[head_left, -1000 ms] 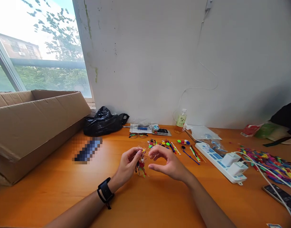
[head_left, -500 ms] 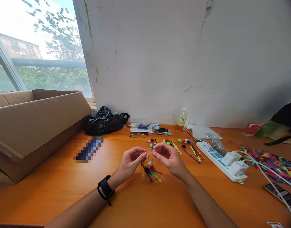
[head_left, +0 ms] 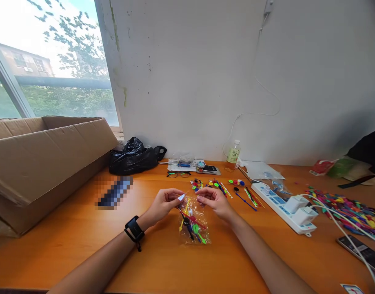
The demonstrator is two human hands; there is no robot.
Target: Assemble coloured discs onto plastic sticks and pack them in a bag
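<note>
Between my hands is a clear plastic bag (head_left: 195,239) with several small plastic arrow-shaped pieces (head_left: 193,224) in yellow, red, black and green inside. My left hand (head_left: 164,206), with a black watch on its wrist, pinches the bag's top left corner between thumb and fingers. A bright white patch shows at the left thumb tip. At the top right corner, my right hand (head_left: 216,202) pinches the bag in the same way. The bag's body spreads toward me below the fingers; whether it touches the table cannot be made out.
Small coloured discs (head_left: 236,182) and plastic sticks (head_left: 246,201) lie beyond my right hand. A white power strip (head_left: 282,208) and a pile of coloured pieces (head_left: 349,210) are at right. A cardboard box (head_left: 52,163), black bag (head_left: 135,157), glasses (head_left: 178,174) and bottle (head_left: 233,155) stand around.
The bag has come lower and flatter, its contents showing more clearly. My hands have shifted slightly, both still pinching its top edge.
</note>
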